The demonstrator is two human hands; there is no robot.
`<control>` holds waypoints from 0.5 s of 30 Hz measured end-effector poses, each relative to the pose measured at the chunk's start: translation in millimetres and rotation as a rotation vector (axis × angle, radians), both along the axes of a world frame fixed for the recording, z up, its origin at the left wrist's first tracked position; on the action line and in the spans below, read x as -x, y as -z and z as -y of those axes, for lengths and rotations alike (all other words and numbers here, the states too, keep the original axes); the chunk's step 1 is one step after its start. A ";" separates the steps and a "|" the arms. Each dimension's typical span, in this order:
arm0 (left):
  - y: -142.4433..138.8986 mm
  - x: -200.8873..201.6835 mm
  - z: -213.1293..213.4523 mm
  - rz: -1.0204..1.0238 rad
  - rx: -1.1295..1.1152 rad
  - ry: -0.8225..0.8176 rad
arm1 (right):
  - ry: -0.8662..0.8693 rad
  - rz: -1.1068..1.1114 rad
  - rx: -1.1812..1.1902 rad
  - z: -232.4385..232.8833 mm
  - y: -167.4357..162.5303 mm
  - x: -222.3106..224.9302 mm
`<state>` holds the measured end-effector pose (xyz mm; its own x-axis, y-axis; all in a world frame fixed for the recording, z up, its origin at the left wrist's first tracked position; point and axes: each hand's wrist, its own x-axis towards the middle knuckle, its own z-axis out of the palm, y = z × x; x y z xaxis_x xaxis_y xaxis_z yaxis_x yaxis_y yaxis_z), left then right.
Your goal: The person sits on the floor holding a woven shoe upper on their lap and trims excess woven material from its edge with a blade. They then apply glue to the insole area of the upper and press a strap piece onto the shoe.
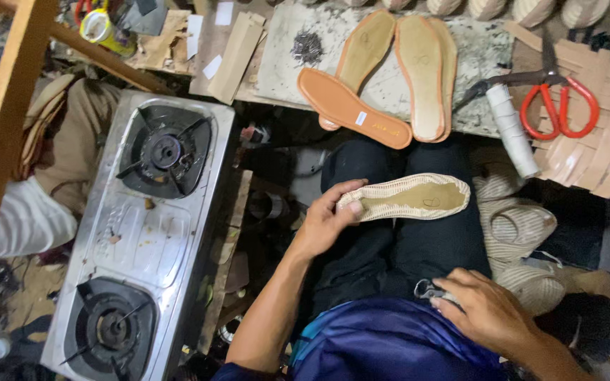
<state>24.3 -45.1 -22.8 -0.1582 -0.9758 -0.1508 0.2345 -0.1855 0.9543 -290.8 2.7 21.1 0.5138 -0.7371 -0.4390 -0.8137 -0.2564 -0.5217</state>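
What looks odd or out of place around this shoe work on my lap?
A two-burner gas stove sits beside the lap, its steel top stained and crumb-strewn. On the board, one orange insole lies crosswise over the others. The left hand holds a woven shoe.

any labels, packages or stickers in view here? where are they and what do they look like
Small white sticker: rectangular, on the orange insole lying on the board above the knees.
Dark printed mark: on that insole, near its right end, too small to read.
Faint round stamp: on the tan inside of the woven shoe in the left hand.
Yellow can: top left, round white lid, printed side.
No screens or signs.
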 end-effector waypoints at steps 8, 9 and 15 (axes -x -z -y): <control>7.3 1.1 0.9 0.354 0.221 0.011 | 0.012 0.293 0.377 34.2 -24.8 -44.2; 8.4 1.8 1.2 0.367 0.258 0.003 | 0.015 0.333 0.427 41.4 -27.2 -53.6; 12.8 -1.3 -1.5 0.439 0.453 -0.031 | -0.067 0.420 0.692 85.1 -29.8 -113.1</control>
